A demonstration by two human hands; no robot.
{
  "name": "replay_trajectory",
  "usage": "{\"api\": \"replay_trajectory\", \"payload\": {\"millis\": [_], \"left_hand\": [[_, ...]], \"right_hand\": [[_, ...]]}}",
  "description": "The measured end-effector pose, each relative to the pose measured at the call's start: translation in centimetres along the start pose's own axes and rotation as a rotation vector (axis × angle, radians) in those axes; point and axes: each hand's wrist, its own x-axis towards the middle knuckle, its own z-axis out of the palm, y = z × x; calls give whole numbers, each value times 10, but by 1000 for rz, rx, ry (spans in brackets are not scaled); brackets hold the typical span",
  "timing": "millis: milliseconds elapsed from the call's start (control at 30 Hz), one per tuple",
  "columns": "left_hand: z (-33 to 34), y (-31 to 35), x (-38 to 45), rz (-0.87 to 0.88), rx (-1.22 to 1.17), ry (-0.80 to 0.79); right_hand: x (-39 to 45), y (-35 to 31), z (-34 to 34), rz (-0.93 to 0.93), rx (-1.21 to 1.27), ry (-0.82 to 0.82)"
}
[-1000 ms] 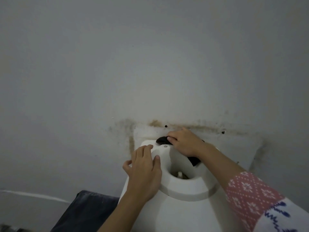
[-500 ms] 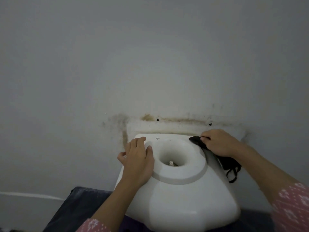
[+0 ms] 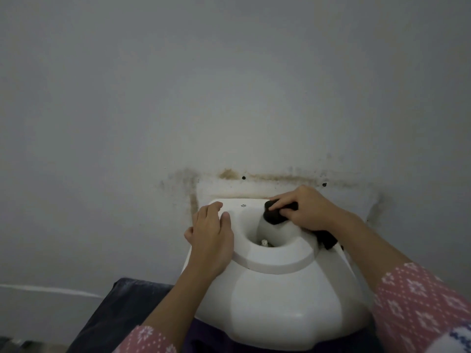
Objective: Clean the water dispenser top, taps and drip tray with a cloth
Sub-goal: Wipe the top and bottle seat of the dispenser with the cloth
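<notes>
The white water dispenser top (image 3: 280, 296) fills the lower middle, seen from above, with a round bottle well (image 3: 265, 240) at its centre. My left hand (image 3: 211, 240) lies flat with straight fingers on the left side of the raised ring. My right hand (image 3: 305, 210) grips a black cloth (image 3: 274, 215) and presses it on the ring's back right edge; the cloth's tail hangs out behind my wrist. Taps and drip tray are out of sight below.
A grey wall (image 3: 229, 98) stands right behind the dispenser, with brown stains (image 3: 275, 177) and two small holes just above the top. A dark surface (image 3: 122, 312) lies at the lower left beside the dispenser.
My right hand with the cloth has moved left from the right edge of the top onto the ring's back right rim. My left hand has stayed flat on the left side.
</notes>
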Motion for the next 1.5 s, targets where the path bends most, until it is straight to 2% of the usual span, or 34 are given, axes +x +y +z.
{"api": "replay_trajectory", "payload": {"millis": [100, 167, 367, 467, 533, 633, 733, 800, 900, 1067, 1133, 1200, 1267, 1367, 1500], "left_hand": [[-4, 3, -3, -40, -164, 46], [-4, 5, -3, -57, -246, 60], [-3, 4, 1, -38, -304, 66], [-2, 4, 1, -38, -317, 68], [-2, 4, 1, -42, -333, 68], [-2, 3, 0, -44, -305, 66], [-4, 2, -1, -41, -294, 57], [-5, 0, -1, -41, -299, 50], [-6, -1, 1, -38, -313, 47], [-5, -1, 0, -39, -329, 38], [-5, 0, -1, -34, -323, 34], [-5, 1, -1, -32, -317, 32], [-5, 0, -1, -31, -327, 32], [-4, -4, 0, -33, -375, 39], [-1, -5, 2, -50, -439, 38]], "right_hand": [[-2, -2, -1, 67, -8, 60], [3, -9, 8, 48, -44, 106], [21, -42, 35, -204, -236, 48], [14, -41, 37, -371, -262, -26], [11, -36, 36, -410, -341, -47], [14, -27, 30, -292, -461, 13], [14, -18, 17, 25, -286, 159], [6, -13, 7, 132, -184, 153], [-18, -12, 0, 107, -180, 71], [-66, -18, 8, -37, -131, 211], [-81, -16, 5, -80, 21, 180], [-87, -9, -1, -43, 270, 144], [-79, 0, -1, 44, 386, 233], [-53, 10, 7, 222, 279, 401], [-16, 13, 7, 283, 188, 231]]}}
